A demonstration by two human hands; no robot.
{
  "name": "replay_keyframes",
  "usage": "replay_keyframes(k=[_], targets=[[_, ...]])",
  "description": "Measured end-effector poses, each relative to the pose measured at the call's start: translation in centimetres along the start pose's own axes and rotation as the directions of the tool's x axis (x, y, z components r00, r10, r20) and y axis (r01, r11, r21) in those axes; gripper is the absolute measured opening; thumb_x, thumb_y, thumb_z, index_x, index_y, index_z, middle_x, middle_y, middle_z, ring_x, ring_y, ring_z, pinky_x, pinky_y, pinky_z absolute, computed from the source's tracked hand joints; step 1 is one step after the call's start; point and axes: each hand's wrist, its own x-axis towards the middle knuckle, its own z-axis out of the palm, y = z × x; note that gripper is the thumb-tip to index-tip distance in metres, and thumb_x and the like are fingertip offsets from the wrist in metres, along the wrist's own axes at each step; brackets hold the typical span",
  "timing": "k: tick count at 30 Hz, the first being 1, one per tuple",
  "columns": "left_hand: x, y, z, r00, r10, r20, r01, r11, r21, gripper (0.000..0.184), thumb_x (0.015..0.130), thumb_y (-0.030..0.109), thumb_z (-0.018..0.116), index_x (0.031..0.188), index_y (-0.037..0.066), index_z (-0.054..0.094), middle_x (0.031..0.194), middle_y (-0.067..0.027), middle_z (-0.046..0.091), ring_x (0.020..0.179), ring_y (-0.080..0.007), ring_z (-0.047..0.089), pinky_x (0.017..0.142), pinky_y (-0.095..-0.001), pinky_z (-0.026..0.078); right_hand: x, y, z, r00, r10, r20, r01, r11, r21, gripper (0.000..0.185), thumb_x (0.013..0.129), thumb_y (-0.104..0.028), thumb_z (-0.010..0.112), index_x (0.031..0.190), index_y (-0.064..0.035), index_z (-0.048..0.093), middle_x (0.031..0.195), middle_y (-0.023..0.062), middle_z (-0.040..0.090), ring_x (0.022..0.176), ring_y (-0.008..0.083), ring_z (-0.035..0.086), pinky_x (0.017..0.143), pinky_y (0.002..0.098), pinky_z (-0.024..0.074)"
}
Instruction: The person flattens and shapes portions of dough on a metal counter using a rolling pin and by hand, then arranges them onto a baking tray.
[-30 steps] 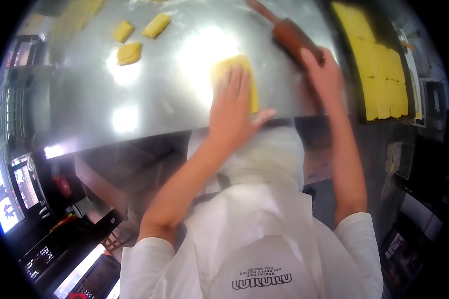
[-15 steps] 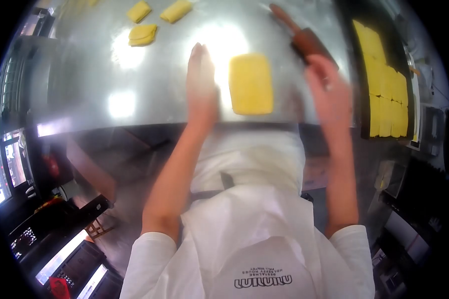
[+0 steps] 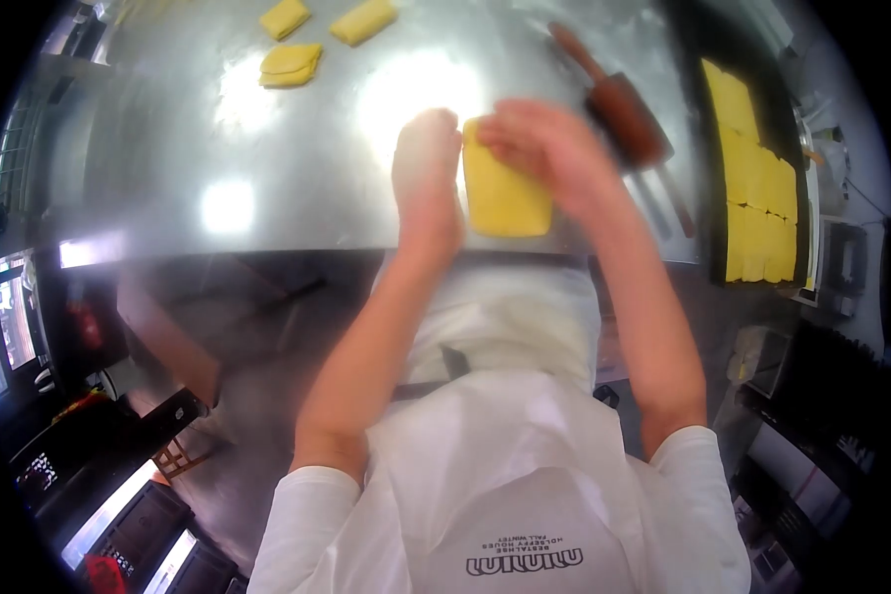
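"On the metal table (image 3: 317, 188) at twelve o'clock, what lay flat?"

"Yellow dough (image 3: 510, 203). The left hand (image 3: 428, 173) was open beside its nine-o'clock edge; the right hand (image 3: 544, 144), half open, covered its one-o'clock corner, grip unclear."

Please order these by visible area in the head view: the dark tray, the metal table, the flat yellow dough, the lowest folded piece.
1. Metal table
2. Dark tray
3. Flat yellow dough, partly covered by the right hand
4. Lowest folded piece

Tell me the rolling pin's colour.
The rolling pin is reddish brown, handles included, as the head view shows best.
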Motion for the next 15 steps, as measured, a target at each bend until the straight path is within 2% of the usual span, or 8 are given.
replay_keyframes(k=[2, 5, 9, 12, 14, 15], targets=[[0.0, -1.4, -0.9, 0.998, 0.061, -0.001, -0.061, 0.991, 0.120, 0.059, 0.112, 0.034, 0.054, 0.153, -0.006, 0.040, 0.153, -0.0170, 0.049, 0.147, -0.0281, 0.046, 0.126, -0.0424, 0.034, -0.1, 0.3, -0.2, 0.999, -0.025, -0.040, 0.027, 0.998, 0.063, 0.041, 0.102, -0.015, 0.068, 0.134, 0.0100, 0.058, 0.123, 0.0178, 0.071, 0.112, 0.0240, 0.072, 0.099, 0.0315, 0.0580], [-0.6, -0.4, -1.2, 0.999, 0.025, 0.036, -0.031, 0.983, 0.183, 0.058, 0.111, 0.033, 0.054, 0.152, -0.006, 0.041, 0.153, -0.0167, 0.049, 0.147, -0.0292, 0.046, 0.126, -0.0437, 0.034, 0.6, 1.8, -0.7, 0.997, 0.006, 0.073, -0.017, 0.987, 0.158, 0.039, 0.102, -0.015, 0.069, 0.132, 0.0079, 0.060, 0.122, 0.0174, 0.071, 0.112, 0.0250, 0.072, 0.099, 0.0329, 0.0576], [-0.8, 0.0, -0.9, 0.998, -0.040, 0.051, 0.032, 0.988, 0.149, 0.057, 0.111, 0.032, 0.056, 0.151, -0.006, 0.042, 0.151, -0.0170, 0.050, 0.145, -0.0305, 0.048, 0.124, -0.0431, 0.037, 1.0, 1.2, -0.5, 0.996, 0.043, 0.078, -0.053, 0.991, 0.122, 0.035, 0.102, -0.016, 0.069, 0.129, 0.0061, 0.062, 0.121, 0.0175, 0.072, 0.114, 0.0255, 0.071, 0.101, 0.0341, 0.0569], [-0.3, -0.4, -1.6, 0.992, 0.021, 0.121, -0.054, 0.960, 0.274, 0.056, 0.110, 0.030, 0.057, 0.151, -0.007, 0.043, 0.146, -0.0167, 0.054, 0.141, -0.0290, 0.052, 0.121, -0.0418, 0.040, 0.7, 0.8, -1.2, 0.995, 0.046, 0.090, -0.059, 0.988, 0.144, 0.034, 0.102, -0.017, 0.068, 0.127, 0.0061, 0.062, 0.123, 0.0186, 0.071, 0.115, 0.0261, 0.071, 0.103, 0.0349, 0.0566], [-0.9, -0.4, -1.9, 0.995, -0.067, 0.070, 0.058, 0.989, 0.136, 0.056, 0.110, 0.028, 0.058, 0.150, -0.007, 0.043, 0.143, -0.0165, 0.056, 0.138, -0.0278, 0.054, 0.119, -0.0411, 0.042, 0.5, 1.0, -1.5, 0.994, 0.044, 0.104, -0.065, 0.975, 0.210, 0.035, 0.103, -0.018, 0.067, 0.127, 0.0063, 0.062, 0.124, 0.0194, 0.071, 0.116, 0.0263, 0.070, 0.103, 0.0352, 0.0564], [-1.0, 1.6, -0.9, 0.982, -0.188, 0.023, 0.189, 0.979, -0.073, 0.056, 0.109, 0.027, 0.059, 0.150, -0.008, 0.043, 0.142, -0.0165, 0.057, 0.137, -0.0275, 0.055, 0.119, -0.0408, 0.043, 0.5, 1.2, -1.4, 0.993, 0.059, 0.105, -0.079, 0.976, 0.204, 0.035, 0.103, -0.018, 0.067, 0.127, 0.0062, 0.062, 0.125, 0.0198, 0.070, 0.117, 0.0267, 0.070, 0.103, 0.0355, 0.0562]])
